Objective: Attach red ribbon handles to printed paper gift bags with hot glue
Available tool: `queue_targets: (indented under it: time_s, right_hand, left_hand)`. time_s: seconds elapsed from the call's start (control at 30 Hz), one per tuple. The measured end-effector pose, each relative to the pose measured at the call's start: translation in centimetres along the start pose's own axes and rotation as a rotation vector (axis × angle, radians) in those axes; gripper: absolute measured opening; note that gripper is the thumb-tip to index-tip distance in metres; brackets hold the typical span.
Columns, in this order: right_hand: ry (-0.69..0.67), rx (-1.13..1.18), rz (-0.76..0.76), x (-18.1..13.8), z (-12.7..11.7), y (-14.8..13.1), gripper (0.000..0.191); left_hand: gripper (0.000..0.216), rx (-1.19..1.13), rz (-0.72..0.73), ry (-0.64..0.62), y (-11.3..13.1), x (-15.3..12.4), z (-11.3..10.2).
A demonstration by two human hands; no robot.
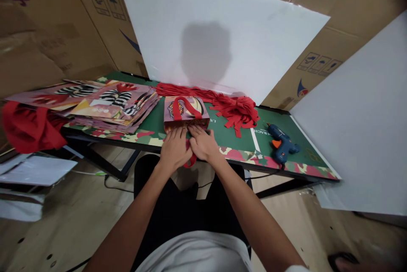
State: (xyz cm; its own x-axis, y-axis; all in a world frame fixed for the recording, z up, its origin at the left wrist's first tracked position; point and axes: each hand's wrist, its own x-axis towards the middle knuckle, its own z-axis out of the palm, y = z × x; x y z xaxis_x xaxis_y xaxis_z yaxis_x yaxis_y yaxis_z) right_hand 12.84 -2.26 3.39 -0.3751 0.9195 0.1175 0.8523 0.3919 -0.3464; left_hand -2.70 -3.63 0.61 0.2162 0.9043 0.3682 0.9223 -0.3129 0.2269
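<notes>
A small printed paper bag (186,108) lies at the front edge of the green-topped table, its mouth side towards me. One red ribbon handle (182,107) loops over its upper face. My left hand (175,148) lies on the bag's near edge, fingers stretched out and side by side. Right beside it, my right hand (204,144) presses on the same edge with its fingers flat. Below the hands, a second red ribbon loop (191,160) hangs over the table edge. Parts of the bag's near side are hidden under my fingers.
Flat printed paper bags (117,98) are stacked on the left, beside a bundle of red ribbon (30,127). More red ribbon strips (237,110) lie behind and right of the bag. A blue glue gun (282,144) rests further right. Cardboard and white panels (254,21) enclose the table.
</notes>
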Motion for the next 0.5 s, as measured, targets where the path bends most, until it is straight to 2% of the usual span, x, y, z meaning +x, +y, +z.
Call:
queue_targets:
  time_s: [0.13, 0.23, 0.33, 0.4, 0.5]
  right_hand:
    - [0.066, 0.012, 0.057, 0.2, 0.1, -0.4, 0.059]
    - [0.102, 0.046, 0.037, -0.3, 0.2, -0.5, 0.057]
    - [0.285, 0.237, 0.091, -1.1, 0.1, 0.2, 0.049]
    - [0.436, 0.37, 0.203, -1.1, -0.1, 1.3, 0.052]
    - [0.503, 0.461, 0.333, 0.6, -0.9, 3.7, 0.064]
  left_hand:
    - [0.071, -0.022, -0.004, 0.008, -0.2, 0.2, 0.3]
    - [0.07, -0.034, 0.005, 0.012, -0.1, 0.0, 0.5]
    - [0.066, -0.12, 0.043, 0.058, -0.2, -0.8, -0.2]
    - [0.053, -0.262, 0.026, 0.206, -0.8, -1.5, -1.2]
    - [0.034, -0.448, -0.199, 0.516, -2.7, -1.5, -3.1]
